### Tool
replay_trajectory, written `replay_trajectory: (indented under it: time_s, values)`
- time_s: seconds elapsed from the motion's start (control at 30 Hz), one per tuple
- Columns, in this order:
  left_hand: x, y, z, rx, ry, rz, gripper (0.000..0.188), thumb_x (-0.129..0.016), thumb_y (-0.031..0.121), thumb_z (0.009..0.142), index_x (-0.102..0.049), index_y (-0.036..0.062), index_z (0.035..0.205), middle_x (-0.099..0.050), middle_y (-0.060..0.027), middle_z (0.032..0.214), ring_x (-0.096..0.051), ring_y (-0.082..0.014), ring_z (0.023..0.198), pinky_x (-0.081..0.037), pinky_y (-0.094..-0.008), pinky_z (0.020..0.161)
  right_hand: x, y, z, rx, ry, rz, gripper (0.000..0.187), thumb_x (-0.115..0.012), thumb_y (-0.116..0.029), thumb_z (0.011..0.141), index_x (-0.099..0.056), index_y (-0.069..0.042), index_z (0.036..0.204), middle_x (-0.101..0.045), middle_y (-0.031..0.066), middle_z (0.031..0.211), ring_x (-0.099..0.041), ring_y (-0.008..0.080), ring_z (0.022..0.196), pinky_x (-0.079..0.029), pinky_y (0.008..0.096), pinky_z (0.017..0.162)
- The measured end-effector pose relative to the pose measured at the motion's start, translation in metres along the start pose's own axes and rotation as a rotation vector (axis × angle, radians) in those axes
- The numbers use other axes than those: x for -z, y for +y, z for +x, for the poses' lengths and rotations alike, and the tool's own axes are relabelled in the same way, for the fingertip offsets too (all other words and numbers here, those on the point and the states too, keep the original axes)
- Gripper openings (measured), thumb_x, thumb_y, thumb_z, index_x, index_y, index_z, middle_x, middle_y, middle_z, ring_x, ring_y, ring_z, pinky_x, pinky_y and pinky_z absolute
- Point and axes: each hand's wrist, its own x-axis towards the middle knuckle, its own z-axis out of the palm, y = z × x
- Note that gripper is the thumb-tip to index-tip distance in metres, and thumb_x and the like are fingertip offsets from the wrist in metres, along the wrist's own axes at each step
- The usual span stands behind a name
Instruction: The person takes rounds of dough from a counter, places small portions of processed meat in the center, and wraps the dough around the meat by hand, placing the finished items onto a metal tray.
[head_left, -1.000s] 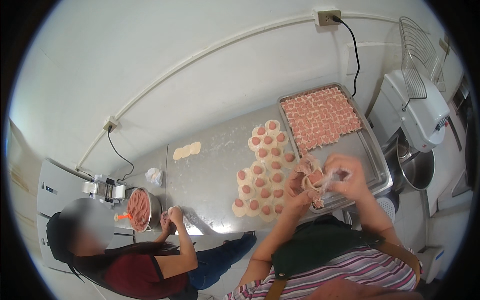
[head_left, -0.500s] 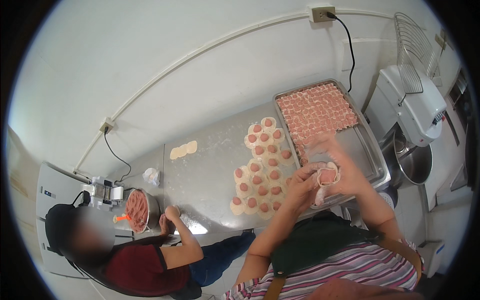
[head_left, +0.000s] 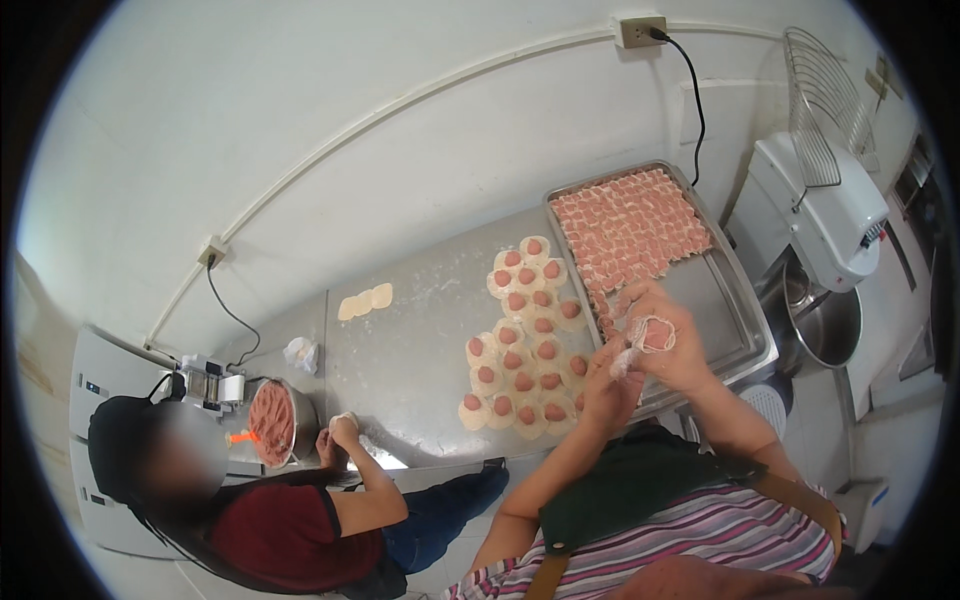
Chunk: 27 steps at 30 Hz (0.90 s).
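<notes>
Presently in hand: one dumpling [head_left: 655,335], its thin pale rim gathered around a pink centre, held above the near left part of the tray [head_left: 715,295].
Right hand [head_left: 680,355]: curled around the dumpling, thumb and fingers ringing its sides.
Left hand [head_left: 605,390]: raised close against the right one, fingertips by the dumpling; the hands overlap and the view is small, so whether it pinches the wrapper or merely touches it, I cannot tell.
Shaped dumplings [head_left: 630,225]: packed side by side over the far part of the tray, with a narrow column down its left side; these look finished, and they make up a large batch.
Bare metal: the near right part of the tray, so its filling-up looks well along but not complete.
Filled wrappers [head_left: 523,382]: a broad patch of flat rounds on the table [head_left: 420,350], left of the tray, each topped with a pink ball; by their look, not yet folded.
Plain wrappers [head_left: 366,301]: a short overlapping row farther left, with no meat on them.
Metal bowl [head_left: 311,420]: at the table's left end, holding plenty of pink filling [head_left: 270,410] and an orange tool [head_left: 242,437].
Co-worker [head_left: 270,530]: hands together just beside the metal bowl.
</notes>
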Motion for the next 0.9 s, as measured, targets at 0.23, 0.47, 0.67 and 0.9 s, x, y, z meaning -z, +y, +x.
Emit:
replay_trajectory:
  time_s: [0.23, 0.47, 0.67, 0.9]
  values:
    - [0.009, -0.004, 0.003, -0.061, -0.056, 0.105, 0.036, -0.053, 0.011, 0.089, -0.048, -0.0048, 0.121, -0.052, -0.0103, 0.12, -0.052, -0.0159, 0.106, -0.041, -0.0284, 0.089, 0.001, 0.007, -0.002, 0.02, 0.054, 0.046, 0.035, -0.074, -0.008, 0.052, -0.053, -0.004, 0.081, -0.053, 0.0081, 0.096, -0.051, 0.0212, 0.096, -0.037, 0.0335, 0.086]
    - [0.013, -0.012, 0.002, -0.091, -0.015, 0.145, 0.034, -0.054, 0.006, 0.088, -0.049, -0.0037, 0.12, -0.055, -0.0087, 0.115, -0.053, -0.0147, 0.102, -0.041, -0.0291, 0.089, 0.005, 0.01, 0.0, 0.024, 0.019, 0.059, 0.035, -0.075, -0.013, 0.054, -0.053, -0.004, 0.08, -0.052, 0.0084, 0.095, -0.05, 0.0201, 0.091, -0.037, 0.0317, 0.082]
    - [0.027, -0.013, 0.008, -0.003, 0.1, 0.234, 0.039, -0.054, 0.007, 0.088, -0.046, -0.0016, 0.125, -0.054, -0.0082, 0.118, -0.052, -0.0155, 0.103, -0.042, -0.0302, 0.087, 0.019, 0.002, 0.011, 0.026, -0.045, -0.101, 0.04, -0.076, -0.018, 0.058, -0.057, -0.002, 0.089, -0.051, 0.0092, 0.096, -0.05, 0.0212, 0.09, -0.038, 0.031, 0.079]
    - [0.035, -0.017, 0.05, 0.217, 0.177, 0.021, 0.05, -0.043, 0.031, 0.093, -0.035, 0.0015, 0.132, -0.045, -0.0109, 0.127, -0.048, -0.021, 0.108, -0.037, -0.0373, 0.095, 0.07, 0.005, 0.011, -0.106, -0.402, -0.435, 0.038, -0.068, -0.01, 0.065, -0.06, -0.004, 0.102, -0.056, 0.0077, 0.093, -0.055, 0.0207, 0.081, -0.045, 0.0328, 0.07]
